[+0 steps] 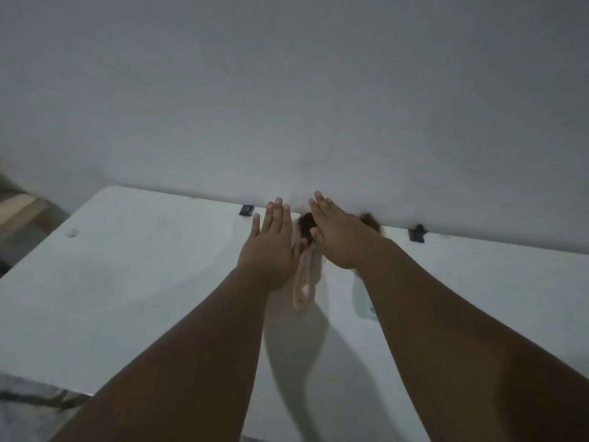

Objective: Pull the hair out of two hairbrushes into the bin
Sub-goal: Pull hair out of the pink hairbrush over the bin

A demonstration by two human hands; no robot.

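Hairbrushes: two lie on the white surface [134, 282], both near its far edge by the wall [287, 90]. Pink hairbrush [302, 282] lies roughly centre, handle pointing back toward the person, head end w/ dark brown hair [306, 222] showing in the gap between the two hands. Its bristle area is mostly hidden, so can't tell how much hair is in it. White hairbrush [361, 298] lies just to the right of the pink one, only part of its pale handle visible beside the right forearm; another tuft of brown hair [369, 221] peeks out past the right wrist, near the wall.

Left hand [271, 244] is flat, palm down, fingers straight and close together, hovering over or just beside the pink brush's neck; contact can't be told. It grips nothing. Right hand [338, 234] is likewise spread flat, palm down, fingers extended and angled toward the left, above the heads of the brushes. It holds nothing either. Hands sit near each other, not touching, w/ the pink brush's head between them.

Both forearms reach in from the bottom of the view, bare, casting shadows on the surface below.

Two small dark clips sit at the surface's far edge: black clip [246, 210] left of the hands, second dark clip [417, 233] to the right. Small pale speck [72, 232] lies far left on the surface. Light is dim, view slightly blurred.
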